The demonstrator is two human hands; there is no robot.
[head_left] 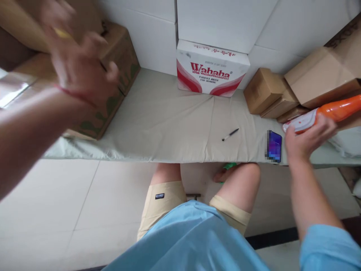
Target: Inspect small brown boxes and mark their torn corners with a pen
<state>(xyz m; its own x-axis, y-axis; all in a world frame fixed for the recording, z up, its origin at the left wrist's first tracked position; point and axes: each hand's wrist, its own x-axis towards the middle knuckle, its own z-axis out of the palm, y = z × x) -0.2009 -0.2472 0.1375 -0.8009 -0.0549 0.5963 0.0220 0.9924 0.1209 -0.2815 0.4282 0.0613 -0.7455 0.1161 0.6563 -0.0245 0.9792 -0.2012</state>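
Note:
My left hand (80, 69) is raised at the upper left, blurred by motion, over a brown cardboard box with green print (120, 81) that stands on the cloth-covered platform (158, 124). Its fingers are smeared; something yellow shows near them, but I cannot tell whether it is held. My right hand (306, 141) is closed round the white end of an orange and white tool (324, 113) at the right edge of the platform. A phone (274, 146) lies just left of that hand. A black pen (230, 134) lies further left.
A white Wahaha water carton (211, 67) stands against the white wall. Several small and large brown boxes (293, 94) are stacked at the right. My bare knees (239, 184) and beige shorts are below the platform edge, over a tiled floor (70, 210).

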